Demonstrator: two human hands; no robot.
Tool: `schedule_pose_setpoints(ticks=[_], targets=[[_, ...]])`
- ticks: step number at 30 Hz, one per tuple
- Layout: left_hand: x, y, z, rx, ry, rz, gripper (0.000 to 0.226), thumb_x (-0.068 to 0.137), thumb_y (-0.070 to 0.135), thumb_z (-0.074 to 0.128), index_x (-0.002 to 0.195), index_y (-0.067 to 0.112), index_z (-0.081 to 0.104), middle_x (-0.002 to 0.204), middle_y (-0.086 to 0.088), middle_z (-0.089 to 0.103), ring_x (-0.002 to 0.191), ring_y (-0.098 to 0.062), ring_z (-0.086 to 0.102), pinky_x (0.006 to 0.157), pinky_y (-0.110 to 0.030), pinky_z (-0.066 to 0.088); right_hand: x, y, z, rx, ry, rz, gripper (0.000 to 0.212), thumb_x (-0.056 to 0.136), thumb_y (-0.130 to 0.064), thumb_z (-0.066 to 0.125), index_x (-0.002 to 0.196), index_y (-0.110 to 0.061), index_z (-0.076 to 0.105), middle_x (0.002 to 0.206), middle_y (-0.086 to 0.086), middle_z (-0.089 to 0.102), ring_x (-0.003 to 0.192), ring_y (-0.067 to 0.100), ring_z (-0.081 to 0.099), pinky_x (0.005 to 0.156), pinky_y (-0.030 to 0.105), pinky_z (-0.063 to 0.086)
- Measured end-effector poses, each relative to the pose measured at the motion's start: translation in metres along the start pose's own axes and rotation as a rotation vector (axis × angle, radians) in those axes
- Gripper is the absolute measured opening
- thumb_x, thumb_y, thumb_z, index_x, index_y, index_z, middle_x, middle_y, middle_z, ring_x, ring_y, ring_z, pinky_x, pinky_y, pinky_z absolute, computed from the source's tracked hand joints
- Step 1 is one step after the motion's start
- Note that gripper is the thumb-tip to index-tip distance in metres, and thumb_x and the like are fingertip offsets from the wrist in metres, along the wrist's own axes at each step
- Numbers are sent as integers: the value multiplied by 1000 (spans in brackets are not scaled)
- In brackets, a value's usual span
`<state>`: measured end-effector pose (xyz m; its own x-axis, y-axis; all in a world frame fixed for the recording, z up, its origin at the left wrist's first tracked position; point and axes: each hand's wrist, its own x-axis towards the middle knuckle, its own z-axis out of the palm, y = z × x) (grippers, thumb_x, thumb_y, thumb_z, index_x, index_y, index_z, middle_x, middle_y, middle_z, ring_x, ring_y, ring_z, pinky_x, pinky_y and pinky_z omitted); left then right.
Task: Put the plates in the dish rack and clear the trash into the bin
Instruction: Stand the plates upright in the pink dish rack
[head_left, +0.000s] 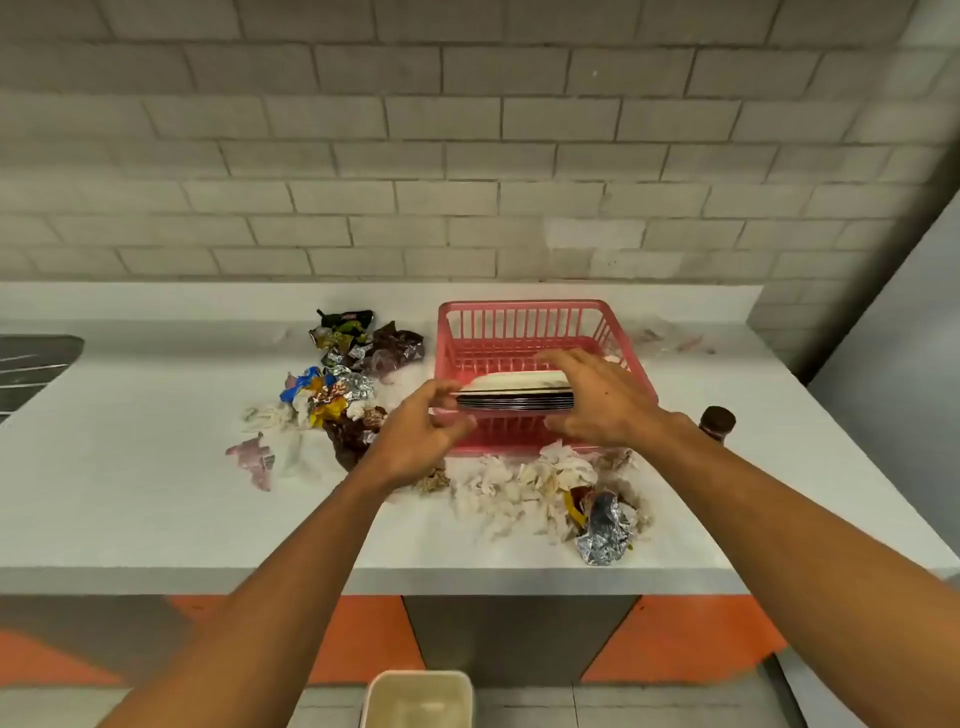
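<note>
A pink dish rack (524, 317) stands on the white counter (130, 493). A stack of plates (514, 395) lies over its front part. My left hand (421, 436) grips the stack's left edge with curled fingers. My right hand (597, 400) lies over the stack's right side, fingers spread and fairly straight. Crumpled wrappers and foil (337, 384) are heaped left of the rack. Torn white paper (519, 488) and a foil ball (605, 530) lie in front of it. A cream bin (421, 699) sits on the floor below the counter's front edge.
A dark-lidded jar (717, 422) stands right of the rack. A sink's edge (31, 364) shows at far left. A grey brick wall (467, 156) backs the counter, and a grey panel (893, 389) closes the right side.
</note>
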<state>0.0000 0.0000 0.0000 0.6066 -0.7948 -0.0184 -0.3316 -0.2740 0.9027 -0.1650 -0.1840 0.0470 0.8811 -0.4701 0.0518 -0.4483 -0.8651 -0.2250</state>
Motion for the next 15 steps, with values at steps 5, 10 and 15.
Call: schedule_pose_setpoints(ticks=[5,10,15], targets=[[41,-9,39,64,29,-103,52,90,28,73,136,25,49,86,10,68,92,-15,68,88,-36,53,50,34,15,-104,-155,-65,103,77,-37,83,157,-29,20,159,5,38,142,30,41,117,49,35],[64,-16,57,94,186,-160,48,86,11,72,128,26,54,69,8,58,64,-8,56,58,-20,42,74,50,26,-136,-269,-211,99,78,-24,76,158,-28,18,154,6,45,130,30,51,105,43,44],[75,-27,61,-1,239,-149,45,83,-4,71,119,22,63,74,7,48,70,-10,52,70,-22,46,79,57,41,-117,-212,-282,90,83,-20,66,160,-28,19,162,7,36,144,31,37,118,45,29]])
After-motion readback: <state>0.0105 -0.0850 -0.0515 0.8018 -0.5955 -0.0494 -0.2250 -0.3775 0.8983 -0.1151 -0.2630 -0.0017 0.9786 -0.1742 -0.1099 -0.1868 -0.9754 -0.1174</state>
